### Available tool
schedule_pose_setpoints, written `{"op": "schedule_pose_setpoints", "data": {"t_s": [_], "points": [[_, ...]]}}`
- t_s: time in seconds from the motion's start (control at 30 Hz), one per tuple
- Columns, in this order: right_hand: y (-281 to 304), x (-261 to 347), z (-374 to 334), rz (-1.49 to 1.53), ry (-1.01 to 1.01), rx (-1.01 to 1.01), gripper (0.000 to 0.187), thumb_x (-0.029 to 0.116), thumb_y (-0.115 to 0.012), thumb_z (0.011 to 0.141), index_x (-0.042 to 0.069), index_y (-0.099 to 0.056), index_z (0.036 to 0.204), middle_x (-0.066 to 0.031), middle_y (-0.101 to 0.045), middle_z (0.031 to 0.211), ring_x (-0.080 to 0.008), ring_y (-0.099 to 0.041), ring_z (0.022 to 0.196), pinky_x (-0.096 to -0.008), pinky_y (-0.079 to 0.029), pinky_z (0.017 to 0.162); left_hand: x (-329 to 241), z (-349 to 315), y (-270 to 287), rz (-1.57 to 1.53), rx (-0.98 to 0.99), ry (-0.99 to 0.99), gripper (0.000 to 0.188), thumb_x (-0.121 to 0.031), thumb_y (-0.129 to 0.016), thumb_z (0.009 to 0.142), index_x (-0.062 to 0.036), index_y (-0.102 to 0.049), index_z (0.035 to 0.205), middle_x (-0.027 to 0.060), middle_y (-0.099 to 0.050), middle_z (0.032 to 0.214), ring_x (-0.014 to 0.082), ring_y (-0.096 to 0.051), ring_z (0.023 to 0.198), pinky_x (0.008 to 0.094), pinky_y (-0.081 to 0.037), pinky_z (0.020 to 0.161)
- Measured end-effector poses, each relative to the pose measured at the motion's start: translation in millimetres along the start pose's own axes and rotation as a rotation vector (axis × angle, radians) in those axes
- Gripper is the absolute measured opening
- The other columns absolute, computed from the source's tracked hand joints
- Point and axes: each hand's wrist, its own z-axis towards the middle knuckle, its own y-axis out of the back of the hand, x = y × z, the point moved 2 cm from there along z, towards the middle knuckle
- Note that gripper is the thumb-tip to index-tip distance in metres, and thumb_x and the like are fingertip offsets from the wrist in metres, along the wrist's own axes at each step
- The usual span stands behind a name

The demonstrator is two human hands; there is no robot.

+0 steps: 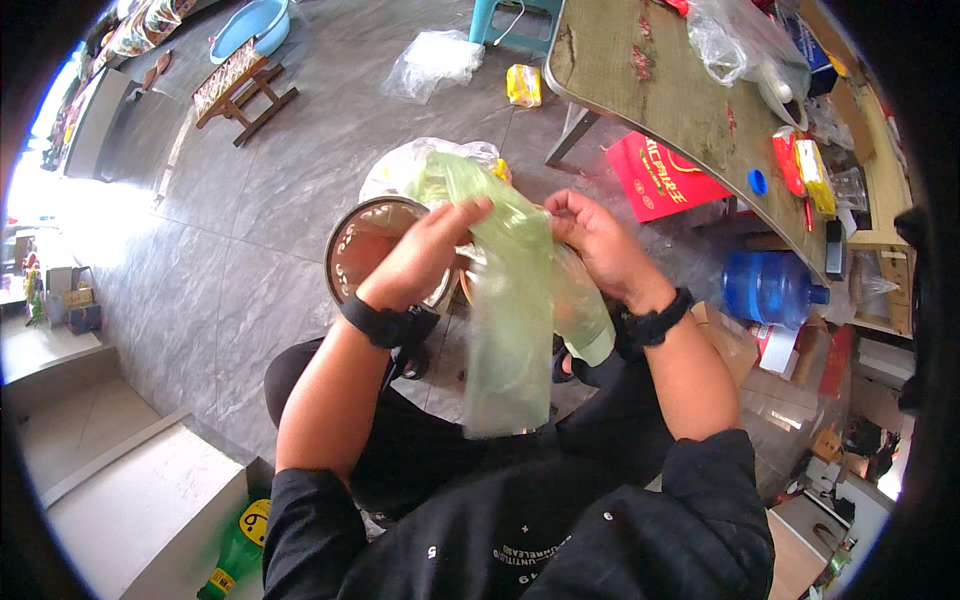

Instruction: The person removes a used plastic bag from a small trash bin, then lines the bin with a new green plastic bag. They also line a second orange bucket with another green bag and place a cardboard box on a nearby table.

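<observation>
A thin pale-green plastic bag hangs stretched between my two hands above my lap, its lower end drooping toward my knees. My left hand pinches its upper left part between thumb and fingers. On the other side, my right hand grips the bag's upper right edge with fingers curled. Below my left hand is a round, shiny metal basin, partly covered by that hand and the bag. A whitish plastic bag with bits of yellow lies just beyond the basin, partly behind the green one.
At right a table carries plastic bags and packets. Under and beside it are a red bag and a blue water jug. Farther off lie a clear plastic bag, a yellow packet, a wooden stool and a blue basin.
</observation>
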Motion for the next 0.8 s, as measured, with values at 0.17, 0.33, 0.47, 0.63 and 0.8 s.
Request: {"op": "schedule_pose_setpoints", "data": {"t_s": [0.17,0.33,0.47,0.63,0.8], "points": [[18,-16,0,-0.365,0.188,-0.128,0.009,0.005,-0.058,0.099,0.005,-0.052,0.106,-0.0001,-0.062,0.1,-0.008,-0.059,0.092,-0.0246,-0.049,0.083,18,1,-4,0.074,0.204,-0.029,0.044,-0.031,-0.059,0.099,-0.0006,-0.056,0.131,0.0066,-0.065,0.12,0.0171,-0.062,0.109,0.0344,-0.053,0.088],[32,-2,-3,-0.409,0.255,-0.196,0.012,0.004,-0.059,0.099,0.005,-0.052,0.108,-0.0002,-0.06,0.089,-0.0064,-0.057,0.085,-0.0237,-0.048,0.076,23,22,8,0.363,0.271,0.018,0.046,-0.028,-0.06,0.1,0.0033,-0.054,0.132,0.0101,-0.065,0.12,0.0157,-0.067,0.095,0.0301,-0.054,0.085],[36,2,-4,-0.054,0.253,-0.33,0.014,0.007,-0.061,0.099,0.006,-0.052,0.109,0.0005,-0.061,0.088,-0.0057,-0.056,0.084,-0.0232,-0.047,0.075,30,15,-8,0.46,0.665,-0.073,0.068,-0.03,-0.077,0.088,0.0007,-0.048,0.142,0.0103,-0.058,0.136,0.0205,-0.059,0.119,0.0353,-0.046,0.103],[30,-12,-6,-0.396,0.243,-0.238,0.013,0.011,-0.058,0.101,0.004,-0.052,0.11,-0.0003,-0.061,0.087,-0.0063,-0.055,0.083,-0.0236,-0.046,0.074,33,7,-25,0.308,0.423,-0.116,0.036,-0.021,-0.073,0.092,0.001,-0.065,0.12,0.0075,-0.069,0.113,0.0159,-0.063,0.104,0.0336,-0.049,0.095],[44,-15,-10,-0.376,0.203,-0.292,0.011,0.011,-0.054,0.103,0.006,-0.052,0.112,0.0005,-0.06,0.095,-0.0056,-0.054,0.087,-0.023,-0.046,0.077,7,0,16,-0.735,0.165,-0.154,0.041,-0.03,-0.05,0.103,0.0012,-0.056,0.129,0.0129,-0.064,0.122,0.0242,-0.062,0.11,0.0406,-0.05,0.095]]}}
